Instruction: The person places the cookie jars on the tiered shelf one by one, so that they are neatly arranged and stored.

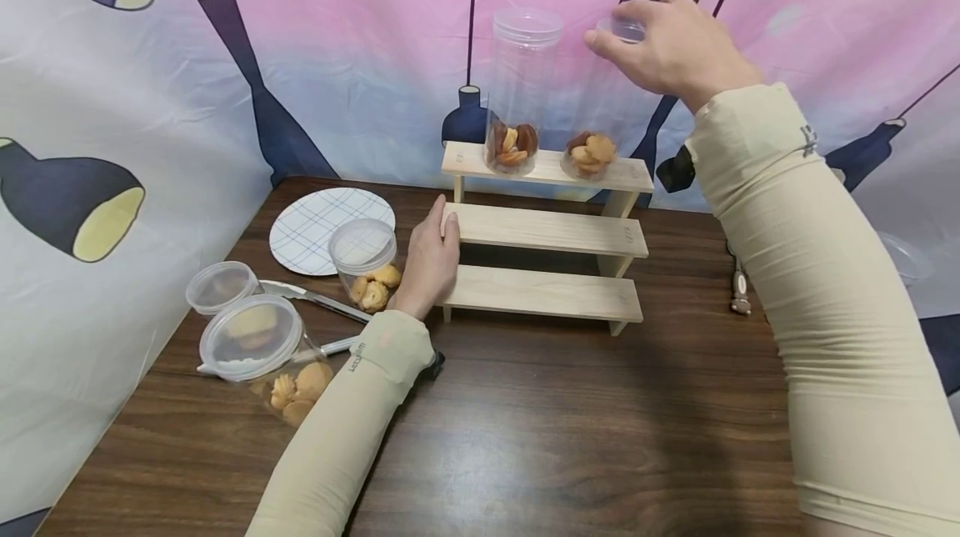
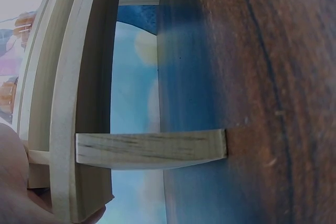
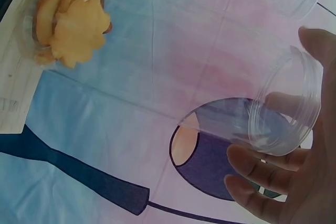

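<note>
A three-step wooden display rack (image 1: 547, 228) stands on the table. My left hand (image 1: 429, 262) grips its left end near the middle step; in the left wrist view part of that hand (image 2: 13, 182) shows beside the steps, with fingertips under a board. My right hand (image 1: 678, 45) is up at the lid of a tall clear jar (image 3: 173, 61), thumb and fingers around the lid's rim. That jar stands upright on the top step, with cookies (image 1: 591, 155) at its bottom. Left of it, on the same step, is another tall lidded jar (image 1: 525, 78) holding brown and pale cookies.
At the left lie a round checked mat (image 1: 307, 233), a cookie jar (image 1: 362, 245), a larger cookie jar (image 1: 251, 341), a small clear lidded container (image 1: 221, 287) and a knife (image 1: 315, 298). A metal-handled utensil (image 1: 739, 291) lies at right. Patterned cloth (image 1: 360, 62) hangs behind.
</note>
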A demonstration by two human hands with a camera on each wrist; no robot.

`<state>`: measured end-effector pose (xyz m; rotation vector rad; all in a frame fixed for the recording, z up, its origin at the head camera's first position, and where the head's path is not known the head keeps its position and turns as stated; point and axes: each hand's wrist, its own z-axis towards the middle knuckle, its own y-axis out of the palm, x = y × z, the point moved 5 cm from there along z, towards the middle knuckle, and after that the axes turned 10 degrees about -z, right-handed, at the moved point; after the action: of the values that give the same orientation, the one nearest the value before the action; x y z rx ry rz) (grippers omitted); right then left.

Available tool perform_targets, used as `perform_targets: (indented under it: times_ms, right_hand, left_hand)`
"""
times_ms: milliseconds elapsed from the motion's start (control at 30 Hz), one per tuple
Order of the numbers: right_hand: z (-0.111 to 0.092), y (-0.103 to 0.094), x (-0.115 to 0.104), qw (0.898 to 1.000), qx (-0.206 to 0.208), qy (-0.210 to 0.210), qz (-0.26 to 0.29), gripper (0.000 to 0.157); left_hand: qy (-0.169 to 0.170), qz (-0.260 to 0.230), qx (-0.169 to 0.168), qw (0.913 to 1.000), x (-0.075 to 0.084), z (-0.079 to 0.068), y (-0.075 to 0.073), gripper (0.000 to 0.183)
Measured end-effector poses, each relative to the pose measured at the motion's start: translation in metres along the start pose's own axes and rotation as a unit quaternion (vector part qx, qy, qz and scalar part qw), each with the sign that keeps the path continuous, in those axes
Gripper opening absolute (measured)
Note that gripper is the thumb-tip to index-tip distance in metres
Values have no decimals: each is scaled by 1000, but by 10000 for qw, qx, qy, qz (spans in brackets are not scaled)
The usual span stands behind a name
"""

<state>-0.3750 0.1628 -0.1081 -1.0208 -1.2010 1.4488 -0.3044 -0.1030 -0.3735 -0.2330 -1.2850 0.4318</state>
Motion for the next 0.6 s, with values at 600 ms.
perform_targets:
  times_ms: [600]
  right_hand:
    - [-80,-1,93,9977,471,337,339,68]
  left_hand:
    - [-53,-29,-66,10000,-1,1,6,59]
